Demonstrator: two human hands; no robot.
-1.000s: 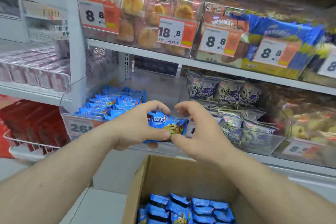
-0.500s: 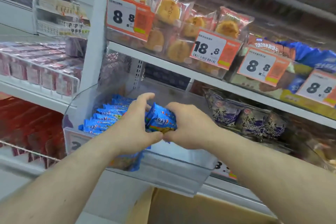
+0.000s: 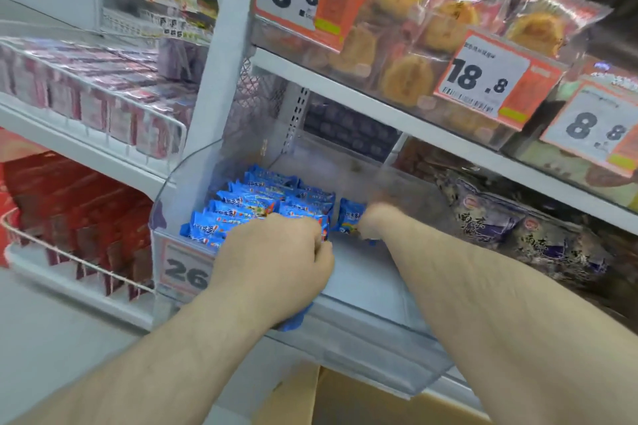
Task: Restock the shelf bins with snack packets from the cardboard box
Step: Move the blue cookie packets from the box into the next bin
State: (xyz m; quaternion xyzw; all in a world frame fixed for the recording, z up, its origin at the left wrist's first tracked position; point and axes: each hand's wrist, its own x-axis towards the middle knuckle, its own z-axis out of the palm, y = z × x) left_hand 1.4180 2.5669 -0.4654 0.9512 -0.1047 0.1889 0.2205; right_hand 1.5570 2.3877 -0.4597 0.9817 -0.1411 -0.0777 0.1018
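Shop shelving, frame centre: both hands load blue foil snack packets (image 3: 262,209) into the clear plastic shelf bin (image 3: 373,290).
Left hand (image 3: 276,262) grips packets; right hand (image 3: 374,217), blurred, seems to pinch one packet (image 3: 350,216) — best set upright beside the row.

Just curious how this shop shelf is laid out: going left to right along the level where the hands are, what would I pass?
Red packs in the wire basket → stacked blue snack packets → left hand → right hand → dark purple packets.

Right hand (image 3: 374,217) blurred (grip unclear); cardboard box (image 3: 348,400) cut off.
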